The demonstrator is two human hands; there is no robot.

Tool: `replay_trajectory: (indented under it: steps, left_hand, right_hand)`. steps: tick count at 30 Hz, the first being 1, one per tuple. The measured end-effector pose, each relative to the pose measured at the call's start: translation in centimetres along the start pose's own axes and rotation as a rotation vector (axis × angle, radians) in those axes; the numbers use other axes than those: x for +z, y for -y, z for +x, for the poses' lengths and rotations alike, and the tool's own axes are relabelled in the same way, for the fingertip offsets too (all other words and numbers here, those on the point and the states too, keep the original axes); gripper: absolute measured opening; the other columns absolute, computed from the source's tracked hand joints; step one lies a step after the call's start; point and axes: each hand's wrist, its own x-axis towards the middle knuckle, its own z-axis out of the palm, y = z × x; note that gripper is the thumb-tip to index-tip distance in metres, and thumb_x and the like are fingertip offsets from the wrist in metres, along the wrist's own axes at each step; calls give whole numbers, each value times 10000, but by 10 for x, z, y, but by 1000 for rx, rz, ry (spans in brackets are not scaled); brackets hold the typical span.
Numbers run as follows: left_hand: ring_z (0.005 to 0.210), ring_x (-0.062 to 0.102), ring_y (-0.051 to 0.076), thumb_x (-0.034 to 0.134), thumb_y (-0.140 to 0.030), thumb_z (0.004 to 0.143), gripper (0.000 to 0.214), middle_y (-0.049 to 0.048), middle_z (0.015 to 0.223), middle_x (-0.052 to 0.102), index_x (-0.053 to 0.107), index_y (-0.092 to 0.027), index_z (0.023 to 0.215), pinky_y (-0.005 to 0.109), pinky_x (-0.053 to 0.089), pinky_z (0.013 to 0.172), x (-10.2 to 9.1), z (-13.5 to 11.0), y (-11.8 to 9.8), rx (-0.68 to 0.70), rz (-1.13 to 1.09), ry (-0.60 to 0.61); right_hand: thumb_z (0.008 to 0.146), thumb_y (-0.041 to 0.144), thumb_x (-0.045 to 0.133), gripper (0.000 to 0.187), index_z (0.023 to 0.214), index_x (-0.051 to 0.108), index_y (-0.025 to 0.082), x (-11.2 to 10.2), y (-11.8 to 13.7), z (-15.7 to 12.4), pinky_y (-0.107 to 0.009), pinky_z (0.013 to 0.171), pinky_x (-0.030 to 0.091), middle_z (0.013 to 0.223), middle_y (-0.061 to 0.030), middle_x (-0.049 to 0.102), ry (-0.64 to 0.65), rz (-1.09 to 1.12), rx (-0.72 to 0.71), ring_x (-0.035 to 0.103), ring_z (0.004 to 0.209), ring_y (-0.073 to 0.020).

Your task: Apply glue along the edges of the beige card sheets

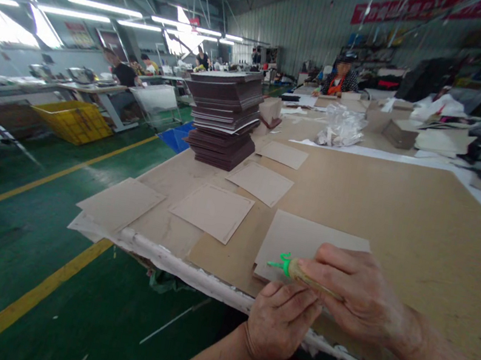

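Observation:
My right hand [356, 288] is wrapped around a glue bottle [294, 270] with a green nozzle. The bottle lies nearly level, its tip pointing left over a grey cardboard sheet [300, 236]. That sheet rests on at least one more at the table's front edge. Just below the bottle, my left hand [281, 325] is closed at the sheet's near edge, its fingers curled. What those fingers hold, if anything, is hidden. More loose cardboard sheets [212, 211] lie to the left, with marks along their edges.
A tall stack of dark boards [223, 119] stands at the table's left side. One cardboard sheet [121, 204] overhangs the table corner. Crumpled clear plastic [342, 126] lies farther back. Across the table sits a person [340, 83]. A yellow bin [72, 121] is on the green floor.

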Motion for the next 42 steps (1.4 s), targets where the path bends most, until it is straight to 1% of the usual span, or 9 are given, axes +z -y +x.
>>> replay_trajectory:
  steps: [9, 14, 16, 18, 21, 26, 30, 36, 42]
  left_hand:
    - [992, 701, 172, 630, -124, 904, 201, 27, 996, 794, 716, -196, 1071, 318, 517, 894, 0, 1, 1, 2, 17, 37]
    - [1011, 705, 208, 605, -78, 850, 284, 89, 1033, 765, 663, -160, 1115, 353, 553, 911, -23, 9, -13, -161, -279, -9]
    - [936, 708, 201, 598, -117, 893, 262, 109, 1027, 749, 645, -169, 1145, 345, 574, 846, -33, 12, -25, -393, -527, -61]
    - [884, 714, 206, 579, -298, 979, 270, 134, 1060, 741, 624, -178, 1217, 320, 578, 726, -40, 20, -35, -772, -913, -29]
    - [982, 713, 249, 542, -649, 950, 575, 166, 1191, 713, 606, -177, 1274, 306, 569, 690, -43, 41, -44, -1297, -1532, 20]
    - [895, 684, 200, 612, -646, 915, 547, 114, 1026, 732, 701, -134, 1088, 330, 568, 796, -39, 70, -45, -1645, -1864, -118]
    - [846, 679, 162, 643, -468, 957, 374, 104, 1003, 732, 706, -113, 1053, 296, 565, 803, -35, 76, -44, -1692, -1880, -256]
    - [880, 676, 168, 697, -426, 923, 352, 110, 1077, 736, 718, -114, 1084, 264, 550, 748, -30, 76, -40, -1632, -1816, -319]
    - [1041, 683, 222, 730, -379, 890, 334, 140, 1189, 735, 706, -112, 1090, 275, 541, 801, -21, 76, -43, -1573, -1791, -290]
  right_hand:
    - [1019, 187, 491, 196, 1158, 630, 198, -11, 0, 5, -290, 549, 358, 801, -5, 564, 118, -75, 40, 510, 621, -140]
    - [1024, 250, 523, 282, 1298, 554, 191, -19, -7, 0, -276, 655, 484, 985, -63, 667, 96, -153, 92, 649, 770, -162]
    - [1010, 228, 550, 255, 1264, 565, 213, -20, -8, -7, -269, 663, 500, 982, -60, 668, 44, -136, 116, 657, 779, -160]
    - [991, 195, 574, 238, 1227, 573, 230, -19, -7, -13, -259, 651, 502, 963, -54, 670, -24, -109, 151, 659, 773, -156]
    - [978, 168, 562, 245, 1211, 586, 240, -16, -2, -20, -256, 609, 485, 935, -52, 675, -14, -86, 161, 651, 744, -157]
    - [979, 145, 523, 302, 1252, 587, 258, -14, 6, -22, -274, 654, 521, 973, -54, 670, 116, -10, 129, 644, 803, -166]
    - [937, 238, 622, 344, 1275, 564, 264, -19, 13, -25, -383, 860, 600, 1151, -102, 688, 79, -5, 217, 679, 1057, -247]
    - [825, 530, 746, 795, 1507, 389, 327, -19, 19, -47, -434, 898, 638, 1444, -131, 601, 117, 121, 583, 700, 1173, -311]
    - [830, 614, 683, 648, 1343, 565, 236, -13, 15, -41, -369, 608, 648, 979, -102, 798, 99, 299, 918, 777, 774, -283]
